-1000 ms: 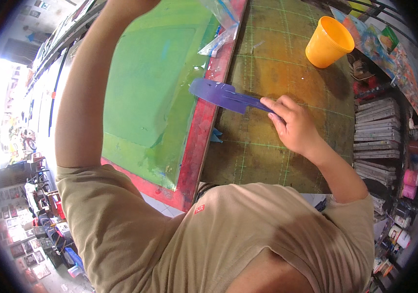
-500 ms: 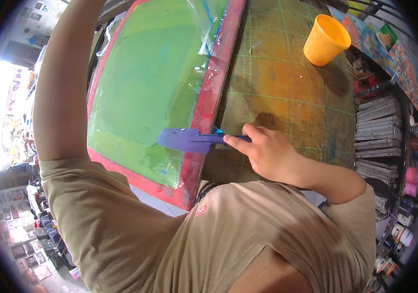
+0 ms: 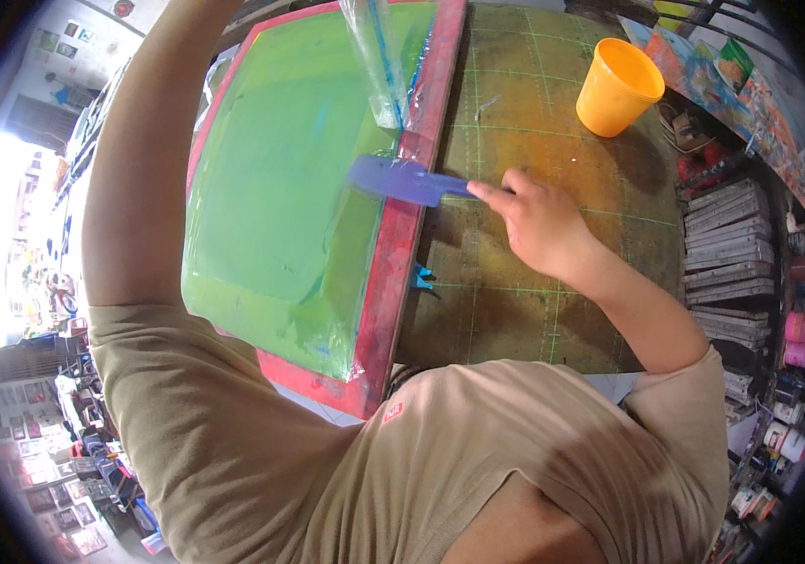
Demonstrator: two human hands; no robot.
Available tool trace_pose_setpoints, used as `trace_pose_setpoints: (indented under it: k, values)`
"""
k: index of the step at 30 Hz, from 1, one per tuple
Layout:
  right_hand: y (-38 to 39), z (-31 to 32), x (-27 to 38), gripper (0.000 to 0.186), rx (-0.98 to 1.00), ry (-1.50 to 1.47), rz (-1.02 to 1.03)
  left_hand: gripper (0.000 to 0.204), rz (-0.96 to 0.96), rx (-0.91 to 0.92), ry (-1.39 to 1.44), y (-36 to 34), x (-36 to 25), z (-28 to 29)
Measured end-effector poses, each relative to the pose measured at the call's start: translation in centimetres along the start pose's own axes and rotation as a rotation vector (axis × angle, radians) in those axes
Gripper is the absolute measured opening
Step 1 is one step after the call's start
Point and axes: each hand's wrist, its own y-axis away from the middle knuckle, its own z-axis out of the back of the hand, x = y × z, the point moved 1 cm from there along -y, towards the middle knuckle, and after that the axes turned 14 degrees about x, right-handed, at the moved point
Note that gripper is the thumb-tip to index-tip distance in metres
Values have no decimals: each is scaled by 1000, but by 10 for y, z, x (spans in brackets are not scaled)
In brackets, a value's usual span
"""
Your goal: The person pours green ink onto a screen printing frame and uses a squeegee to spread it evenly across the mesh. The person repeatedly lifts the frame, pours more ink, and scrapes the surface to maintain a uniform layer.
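Observation:
My right hand is closed around the handle of a purple spatula. The spatula's flat blade points left and lies over the right edge of a screen-printing frame with red borders and green mesh. Its blade is slightly blurred, so whether it touches the mesh or hovers just above I cannot tell. Near the blade, clear plastic with a blue streak runs up along the far right side of the mesh. My left arm reaches up past the top edge, its hand out of sight.
Right of the frame is a stained brown tabletop with green grid lines. An orange-yellow cup stands at its far right. A small blue piece sits beside the frame's edge. Stacked grey frames fill a rack on the right.
My right hand has moved the spatula away from me along the frame's right edge, from its near part to about its middle. The view has shifted slightly.

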Motion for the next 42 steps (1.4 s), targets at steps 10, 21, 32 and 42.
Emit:
trace_pose_setpoints:
  k: [10,21,32,42]
  values:
    - [-9,15,-31,43,-16,-77,228,4,-1,-12,-14,3,7,-1]
    - [-10,21,-57,41,-63,-3,171,5,116,14,46,2,-1,-2]
    - [-25,16,-24,46,-69,113,34,7,58,5,55,8,4,0]
    - [-23,23,3,49,-8,98,-45,4,254,98,161,7,22,-9]
